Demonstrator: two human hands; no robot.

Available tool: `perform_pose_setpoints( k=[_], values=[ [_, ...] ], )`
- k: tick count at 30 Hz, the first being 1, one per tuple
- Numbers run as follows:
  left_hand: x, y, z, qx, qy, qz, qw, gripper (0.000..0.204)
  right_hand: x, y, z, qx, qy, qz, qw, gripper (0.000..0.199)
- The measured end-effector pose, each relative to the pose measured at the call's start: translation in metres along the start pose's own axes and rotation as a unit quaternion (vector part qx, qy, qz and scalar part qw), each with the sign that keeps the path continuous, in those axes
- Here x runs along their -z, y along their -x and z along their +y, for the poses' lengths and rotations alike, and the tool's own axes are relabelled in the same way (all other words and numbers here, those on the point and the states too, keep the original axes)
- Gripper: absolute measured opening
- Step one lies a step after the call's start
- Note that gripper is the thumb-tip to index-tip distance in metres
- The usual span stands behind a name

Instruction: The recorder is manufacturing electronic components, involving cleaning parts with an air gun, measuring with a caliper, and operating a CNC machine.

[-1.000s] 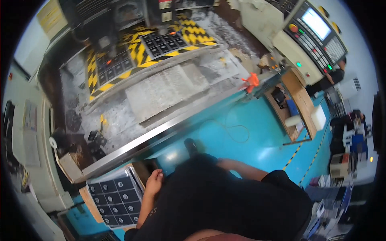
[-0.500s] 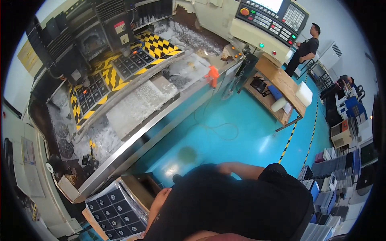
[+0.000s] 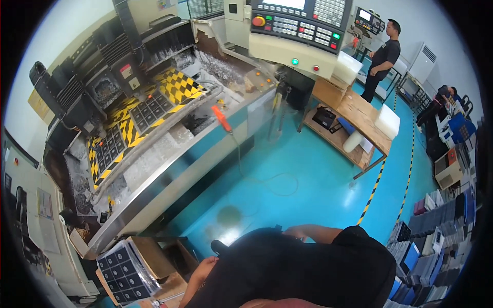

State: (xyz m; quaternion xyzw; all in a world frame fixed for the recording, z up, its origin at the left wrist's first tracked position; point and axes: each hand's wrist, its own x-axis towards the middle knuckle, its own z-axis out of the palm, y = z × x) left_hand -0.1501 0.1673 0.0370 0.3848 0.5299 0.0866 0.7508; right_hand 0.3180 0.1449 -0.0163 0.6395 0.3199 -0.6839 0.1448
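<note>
tray (image 3: 125, 272) left of hand (image 3: 203, 268), machine (image 3: 154, 123) ahead

left hand (image 3: 203, 268) near cardboard box (image 3: 154, 256) | dark tray (image 3: 123, 272) beside

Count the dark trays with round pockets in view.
3. Two trays sit on the yellow-and-black striped machine bed: the upper tray and the lower tray. A third tray lies on the cardboard box near the left hand. Others may be hidden.

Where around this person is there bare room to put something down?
The teal floor between the machine bed and the wooden table lies bare, apart from a thin hose. The bed is crowded with fixtures and chips; stacked boxes fill the right.
</note>
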Motion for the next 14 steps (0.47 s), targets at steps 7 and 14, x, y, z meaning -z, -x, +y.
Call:
perform_pose_setpoints(
  k=[7, 14],
  values=[
    [-0.055, -0.003, -0.140, -0.144, -0.150, -0.170, 0.963, 0.041, 0.051, 0.012, 0.071, 0.024, 0.065, -0.032, 0.997, 0.068],
    [-0.197, 0.025, -0.120, -0.271, -0.293, -0.089, 0.913, 0.060, 0.069, 0.101, 0.134, 0.214, 0.429, -0.022, 0.877, 0.066]
  ],
)
